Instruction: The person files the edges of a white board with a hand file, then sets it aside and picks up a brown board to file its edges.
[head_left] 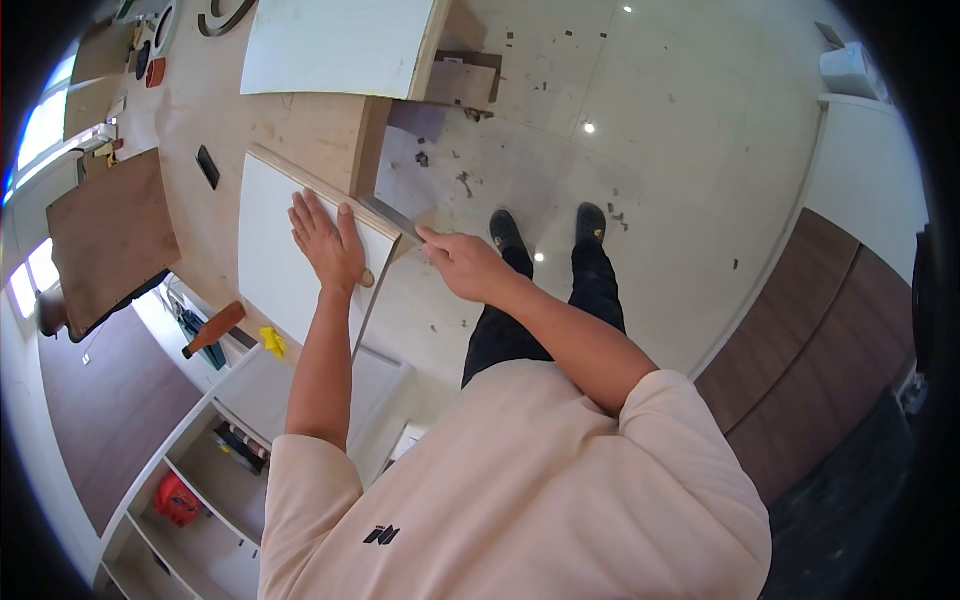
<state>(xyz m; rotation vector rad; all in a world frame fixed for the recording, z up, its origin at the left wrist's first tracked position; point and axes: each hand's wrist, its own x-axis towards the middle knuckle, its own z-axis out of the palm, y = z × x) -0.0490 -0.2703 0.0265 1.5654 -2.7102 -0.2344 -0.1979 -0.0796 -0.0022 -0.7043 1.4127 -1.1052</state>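
Observation:
My left hand (328,243) lies flat with fingers spread on a white board (290,240), near its long wood-edged side. A knob-like tan piece (367,279) shows beside the wrist at the board's edge. My right hand (467,264) is closed around the end of a flat metal file (393,217), its index finger stretched along it. The file lies against the board's corner edge; its far end reaches the wooden block beside the board. How firmly it presses cannot be seen.
Another white panel (340,45) lies on the wooden bench (215,110), with a phone (207,167) nearby. A brown board (113,222) stands at left. Below are an orange-brown object (214,330) and open shelving (215,480). Dark scraps (464,183) litter the tiled floor.

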